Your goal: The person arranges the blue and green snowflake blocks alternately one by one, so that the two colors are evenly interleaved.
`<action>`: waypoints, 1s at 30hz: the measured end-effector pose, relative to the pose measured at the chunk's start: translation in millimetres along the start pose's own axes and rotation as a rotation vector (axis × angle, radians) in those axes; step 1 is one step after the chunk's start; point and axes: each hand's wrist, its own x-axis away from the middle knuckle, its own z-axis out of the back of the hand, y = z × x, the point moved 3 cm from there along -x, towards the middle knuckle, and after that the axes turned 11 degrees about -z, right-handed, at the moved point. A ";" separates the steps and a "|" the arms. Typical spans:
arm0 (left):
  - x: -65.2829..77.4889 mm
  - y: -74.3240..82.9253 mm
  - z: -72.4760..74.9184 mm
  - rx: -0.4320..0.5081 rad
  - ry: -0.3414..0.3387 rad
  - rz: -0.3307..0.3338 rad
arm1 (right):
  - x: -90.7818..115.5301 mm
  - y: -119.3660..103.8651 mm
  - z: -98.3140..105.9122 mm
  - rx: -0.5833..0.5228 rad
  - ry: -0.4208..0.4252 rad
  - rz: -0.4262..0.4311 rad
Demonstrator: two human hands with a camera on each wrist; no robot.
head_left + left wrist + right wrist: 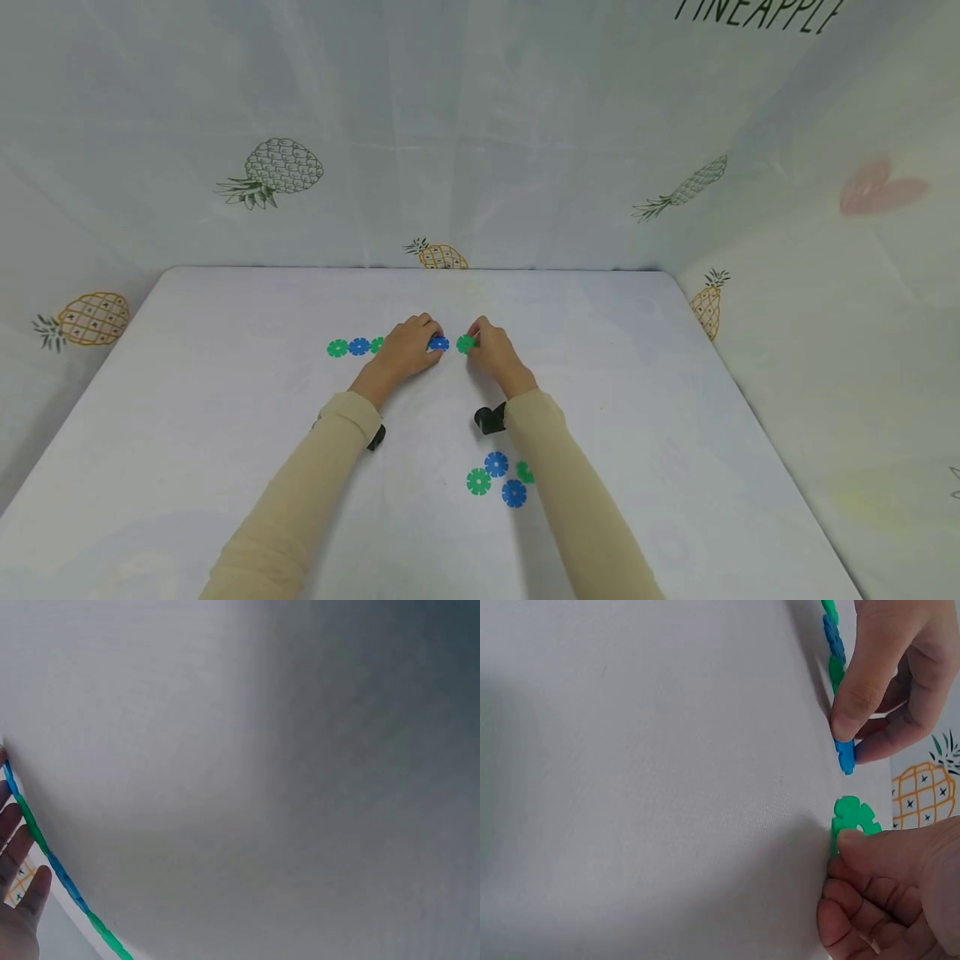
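Note:
My left hand (406,348) pinches a blue notched plastic disc (441,343) between thumb and fingers. That disc is at the right end of a row, with a green disc (337,348) at the far left, another blue disc (359,347) and a green one partly behind the hand. My right hand (495,353) holds a separate green disc (847,814) by its edge, thumb on its face. A small gap lies between this disc and the blue one. In the left wrist view the row (67,883) runs edge-on beside the fingers.
Two blue discs (496,464) and two green discs (478,482) lie nearer on the white table (225,467), one partly hidden by the right sleeve (585,500). Black wrist cameras (489,419) sit under both wrists. A pineapple-print cloth (510,167) hangs behind the table.

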 end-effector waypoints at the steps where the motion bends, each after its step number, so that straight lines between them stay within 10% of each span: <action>1: 0.1 0.1 0.2 -0.001 0.001 -0.001 | -0.4 0.4 -0.2 -0.010 -0.005 -0.004; 30: 0.6 -0.4 -0.9 0.004 0.012 0.004 | -9.0 4.7 -9.9 0.004 0.000 0.035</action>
